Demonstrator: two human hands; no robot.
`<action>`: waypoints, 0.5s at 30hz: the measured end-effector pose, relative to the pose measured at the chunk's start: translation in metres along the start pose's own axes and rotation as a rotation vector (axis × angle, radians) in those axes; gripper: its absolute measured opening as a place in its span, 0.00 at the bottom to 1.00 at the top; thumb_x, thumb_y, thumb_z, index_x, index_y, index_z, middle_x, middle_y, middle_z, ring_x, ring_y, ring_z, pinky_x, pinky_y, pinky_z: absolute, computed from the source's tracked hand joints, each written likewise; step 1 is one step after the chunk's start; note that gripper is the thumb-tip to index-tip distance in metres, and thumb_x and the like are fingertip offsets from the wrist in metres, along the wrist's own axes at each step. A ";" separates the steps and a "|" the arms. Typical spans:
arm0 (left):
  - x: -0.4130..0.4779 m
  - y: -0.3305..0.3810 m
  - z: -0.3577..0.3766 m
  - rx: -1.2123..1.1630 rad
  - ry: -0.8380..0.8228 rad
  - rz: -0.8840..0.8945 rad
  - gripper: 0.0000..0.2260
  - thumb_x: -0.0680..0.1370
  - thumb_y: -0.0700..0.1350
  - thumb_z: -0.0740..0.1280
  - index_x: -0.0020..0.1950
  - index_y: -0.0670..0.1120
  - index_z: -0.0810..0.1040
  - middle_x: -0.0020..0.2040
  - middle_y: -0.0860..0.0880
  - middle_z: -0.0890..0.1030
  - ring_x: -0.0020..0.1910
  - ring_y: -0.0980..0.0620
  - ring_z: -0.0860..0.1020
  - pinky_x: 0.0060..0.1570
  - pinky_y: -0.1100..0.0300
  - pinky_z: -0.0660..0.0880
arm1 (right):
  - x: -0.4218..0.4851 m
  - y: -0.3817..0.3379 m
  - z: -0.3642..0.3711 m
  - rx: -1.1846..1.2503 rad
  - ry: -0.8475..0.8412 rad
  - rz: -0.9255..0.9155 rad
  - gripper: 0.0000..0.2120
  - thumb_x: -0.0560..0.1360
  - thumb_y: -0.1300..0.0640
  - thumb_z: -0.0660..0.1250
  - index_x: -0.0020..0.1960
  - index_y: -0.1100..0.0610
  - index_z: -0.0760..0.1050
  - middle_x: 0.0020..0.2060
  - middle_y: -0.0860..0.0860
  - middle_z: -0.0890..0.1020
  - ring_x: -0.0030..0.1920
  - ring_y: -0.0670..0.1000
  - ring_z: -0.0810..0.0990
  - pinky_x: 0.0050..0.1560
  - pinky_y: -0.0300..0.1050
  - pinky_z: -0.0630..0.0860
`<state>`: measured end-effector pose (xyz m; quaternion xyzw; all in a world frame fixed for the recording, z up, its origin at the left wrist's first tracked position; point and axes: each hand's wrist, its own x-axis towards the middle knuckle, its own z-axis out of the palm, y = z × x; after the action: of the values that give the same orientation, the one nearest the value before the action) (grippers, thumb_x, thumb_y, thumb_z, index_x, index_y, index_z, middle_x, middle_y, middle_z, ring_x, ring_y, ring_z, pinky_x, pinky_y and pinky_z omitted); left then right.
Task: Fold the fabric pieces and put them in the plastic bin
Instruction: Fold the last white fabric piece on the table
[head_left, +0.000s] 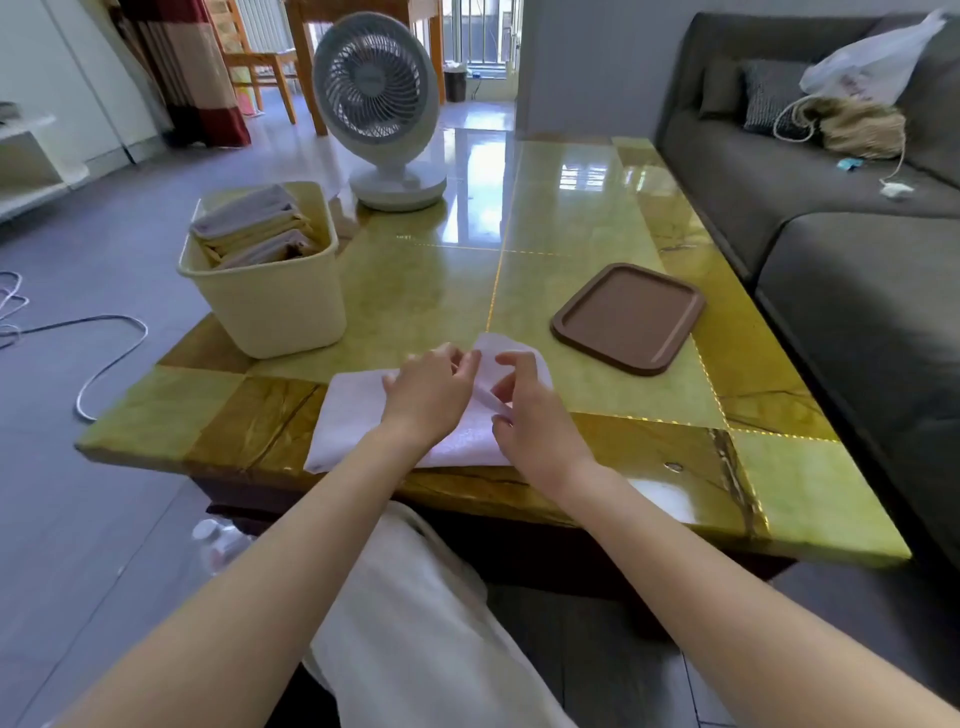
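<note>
A pale lilac fabric piece (353, 410) lies on the near edge of the green table (597, 291), with its right side lifted. My left hand (431, 395) pinches the raised edge of the cloth at its fingertips. My right hand (530, 415) pinches the same raised fold just to the right. A cream plastic bin (280, 306) stands at the table's left, apart from both hands. It holds several folded fabric pieces (254, 226) in lilac and yellow.
A brown tray (628, 317) lies on the table to the right of the cloth. A white fan (382, 109) stands at the far edge behind the bin. A grey sofa (831, 218) runs along the right side. A cable (104, 364) lies on the floor at left.
</note>
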<state>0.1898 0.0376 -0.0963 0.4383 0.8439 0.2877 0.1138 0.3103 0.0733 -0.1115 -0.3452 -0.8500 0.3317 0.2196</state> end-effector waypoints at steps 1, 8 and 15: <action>0.000 -0.004 -0.001 -0.016 -0.042 -0.044 0.12 0.79 0.53 0.58 0.51 0.46 0.75 0.46 0.50 0.78 0.55 0.46 0.74 0.55 0.52 0.64 | -0.002 -0.001 0.003 -0.016 -0.032 -0.002 0.25 0.75 0.70 0.57 0.69 0.56 0.58 0.49 0.49 0.73 0.48 0.52 0.76 0.52 0.47 0.75; -0.002 -0.018 0.013 -0.066 -0.180 -0.144 0.08 0.73 0.44 0.65 0.48 0.48 0.67 0.44 0.52 0.77 0.53 0.48 0.76 0.54 0.53 0.66 | -0.009 0.012 0.012 -0.115 -0.110 0.005 0.24 0.74 0.69 0.57 0.68 0.56 0.60 0.58 0.52 0.75 0.58 0.52 0.75 0.55 0.42 0.73; -0.004 -0.027 0.013 0.097 -0.184 -0.079 0.13 0.75 0.39 0.58 0.56 0.52 0.73 0.55 0.47 0.78 0.62 0.44 0.68 0.59 0.47 0.62 | -0.015 0.033 0.006 -0.345 -0.047 0.026 0.22 0.74 0.72 0.55 0.65 0.57 0.68 0.61 0.54 0.71 0.62 0.55 0.69 0.60 0.49 0.71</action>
<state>0.1795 0.0272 -0.1231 0.4344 0.8593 0.2004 0.1809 0.3317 0.0776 -0.1413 -0.3807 -0.8948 0.1915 0.1328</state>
